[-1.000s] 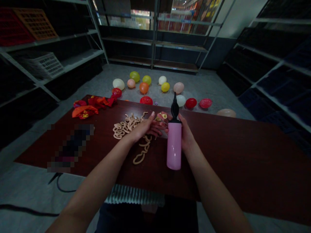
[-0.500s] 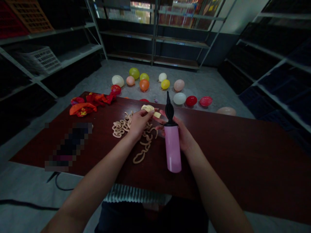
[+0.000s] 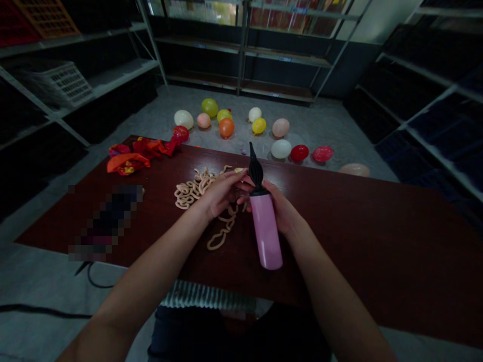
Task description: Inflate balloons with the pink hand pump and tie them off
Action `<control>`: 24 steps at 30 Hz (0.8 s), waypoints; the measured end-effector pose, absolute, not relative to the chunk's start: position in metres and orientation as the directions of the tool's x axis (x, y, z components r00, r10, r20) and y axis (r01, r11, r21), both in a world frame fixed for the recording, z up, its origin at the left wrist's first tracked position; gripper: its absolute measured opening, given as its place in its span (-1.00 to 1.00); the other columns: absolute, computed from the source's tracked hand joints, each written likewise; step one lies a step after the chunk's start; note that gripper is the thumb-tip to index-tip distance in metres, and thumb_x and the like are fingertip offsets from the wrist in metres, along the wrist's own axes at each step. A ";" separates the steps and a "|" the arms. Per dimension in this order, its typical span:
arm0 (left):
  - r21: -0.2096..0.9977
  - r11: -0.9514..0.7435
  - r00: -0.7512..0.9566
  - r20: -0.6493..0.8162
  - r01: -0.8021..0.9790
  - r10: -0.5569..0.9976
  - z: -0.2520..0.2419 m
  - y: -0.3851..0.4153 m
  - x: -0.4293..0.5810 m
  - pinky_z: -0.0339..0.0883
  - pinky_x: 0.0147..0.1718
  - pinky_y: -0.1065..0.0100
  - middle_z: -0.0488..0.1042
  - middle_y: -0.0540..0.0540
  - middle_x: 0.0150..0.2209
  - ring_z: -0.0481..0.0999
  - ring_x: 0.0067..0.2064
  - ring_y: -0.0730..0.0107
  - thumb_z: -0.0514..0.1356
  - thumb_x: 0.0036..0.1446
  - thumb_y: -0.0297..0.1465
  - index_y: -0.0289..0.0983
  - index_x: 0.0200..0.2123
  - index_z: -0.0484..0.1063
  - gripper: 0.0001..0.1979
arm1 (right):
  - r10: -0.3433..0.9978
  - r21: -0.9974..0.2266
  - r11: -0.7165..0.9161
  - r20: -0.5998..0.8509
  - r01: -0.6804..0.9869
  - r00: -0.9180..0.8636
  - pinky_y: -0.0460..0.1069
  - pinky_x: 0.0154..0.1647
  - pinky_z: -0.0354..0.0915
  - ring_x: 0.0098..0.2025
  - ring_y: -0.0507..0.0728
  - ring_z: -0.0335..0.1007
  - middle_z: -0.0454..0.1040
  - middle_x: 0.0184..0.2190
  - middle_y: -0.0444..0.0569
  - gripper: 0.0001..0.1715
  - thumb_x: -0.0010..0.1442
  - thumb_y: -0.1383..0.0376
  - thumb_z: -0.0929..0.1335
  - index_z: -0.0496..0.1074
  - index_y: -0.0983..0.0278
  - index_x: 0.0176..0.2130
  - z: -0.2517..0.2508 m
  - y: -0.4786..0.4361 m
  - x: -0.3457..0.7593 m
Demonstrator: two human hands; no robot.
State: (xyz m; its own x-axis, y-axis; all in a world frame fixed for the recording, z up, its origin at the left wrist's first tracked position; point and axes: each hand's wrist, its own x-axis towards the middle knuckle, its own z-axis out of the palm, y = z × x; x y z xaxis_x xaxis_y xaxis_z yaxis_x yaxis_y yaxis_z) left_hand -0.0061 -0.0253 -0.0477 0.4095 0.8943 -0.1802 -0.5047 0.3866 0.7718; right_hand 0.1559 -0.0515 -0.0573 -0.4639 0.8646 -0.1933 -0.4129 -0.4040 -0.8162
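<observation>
A pink balloon pump (image 3: 266,229) with a black nozzle stands out in front of me, its nozzle pointing away and slightly left. My right hand (image 3: 281,208) is wrapped round its right side near the black collar. Just left of the nozzle, my left hand (image 3: 226,192) has its fingers closed on a pale yellow balloon (image 3: 239,170), mostly hidden by the fingers. A tangled pile of beige long balloons (image 3: 192,188) lies on the table left of and beneath my left hand, with a loop trailing toward me.
Red and orange foil pieces (image 3: 130,162) lie at the dark red table's (image 3: 358,241) far left corner. A pixelated dark object (image 3: 113,216) is on the left. Several inflated balloons (image 3: 227,127) rest on the floor beyond, before metal shelves (image 3: 283,90). A white crate (image 3: 70,83) sits on the left shelf.
The pump's nozzle has tilted left, nearer my left hand. The pale yellow balloon has moved down between my fingers and shows less. The view has shifted slightly.
</observation>
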 end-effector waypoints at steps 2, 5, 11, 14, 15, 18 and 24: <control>0.755 0.336 0.312 -0.182 -0.563 0.932 -0.046 -0.021 -0.011 0.36 -0.55 0.47 0.61 -0.15 -0.34 0.55 -0.45 0.42 0.22 0.29 -0.41 -0.35 -0.21 0.57 -0.86 | 0.842 -0.801 -0.431 -0.191 -0.415 -0.505 -0.06 -0.33 0.49 -0.24 0.08 0.58 0.58 0.06 0.06 -0.43 0.31 -0.03 0.29 0.46 0.20 0.16 -0.055 -0.052 0.155; 0.739 0.225 0.116 -0.197 -0.636 0.974 -0.042 -0.012 -0.024 0.49 -0.22 0.43 0.64 -0.17 -0.13 0.63 -0.22 0.41 0.11 0.37 -0.46 -0.31 -0.07 0.56 -0.78 | 0.822 -0.785 -0.461 -0.201 -0.414 -0.534 -0.04 -0.34 0.51 -0.28 0.08 0.57 0.59 0.03 0.06 -0.43 0.25 -0.03 0.37 0.48 0.21 0.12 -0.051 -0.056 0.155; 0.735 0.109 -0.019 -0.163 -0.669 0.986 -0.037 -0.005 -0.038 0.44 0.01 0.37 0.54 -0.16 0.13 0.62 -0.03 0.38 0.09 0.39 -0.43 -0.25 0.10 0.49 -0.71 | 0.732 -0.830 -0.465 -0.165 -0.308 -0.661 -0.04 -0.37 0.51 -0.34 0.07 0.57 0.61 -0.07 0.03 -0.42 0.15 0.21 0.49 0.43 0.19 0.14 -0.051 -0.067 0.152; 0.748 0.133 0.029 -0.150 -0.650 0.988 -0.038 -0.005 -0.035 0.45 -0.02 0.36 0.56 -0.20 0.10 0.63 -0.04 0.35 0.09 0.40 -0.41 -0.30 0.11 0.48 -0.70 | 0.702 -0.851 -0.459 -0.171 -0.255 -0.692 -0.06 -0.43 0.49 -0.38 0.06 0.56 0.61 -0.10 0.04 -0.48 0.21 0.16 0.45 0.44 0.20 0.14 -0.050 -0.069 0.148; 0.749 0.138 0.045 -0.143 -0.648 0.989 -0.039 -0.005 -0.034 0.46 -0.04 0.36 0.57 -0.20 0.08 0.63 -0.06 0.34 0.10 0.40 -0.40 -0.31 0.10 0.48 -0.70 | 0.705 -0.853 -0.456 -0.174 -0.252 -0.687 -0.06 -0.44 0.49 -0.39 0.06 0.55 0.61 -0.11 0.04 -0.49 0.22 0.14 0.45 0.44 0.21 0.13 -0.050 -0.069 0.147; 0.738 0.140 0.057 -0.136 -0.660 0.989 -0.042 -0.004 -0.031 0.48 -0.11 0.40 0.60 -0.20 0.03 0.64 -0.10 0.36 0.09 0.41 -0.39 -0.34 0.11 0.47 -0.70 | 0.739 -0.854 -0.442 -0.174 -0.274 -0.651 -0.06 -0.47 0.48 -0.42 0.05 0.55 0.61 -0.14 0.03 -0.50 0.22 0.12 0.44 0.45 0.21 0.11 -0.047 -0.069 0.145; 0.736 0.122 0.040 -0.128 -0.666 0.991 -0.043 -0.004 -0.032 0.46 -0.11 0.42 0.62 -0.17 -0.01 0.64 -0.15 0.41 0.09 0.40 -0.40 -0.33 0.07 0.49 -0.72 | 0.748 -0.851 -0.441 -0.174 -0.284 -0.641 -0.06 -0.51 0.48 -0.45 0.06 0.54 0.61 -0.19 0.03 -0.49 0.21 0.09 0.43 0.43 0.24 0.10 -0.044 -0.067 0.146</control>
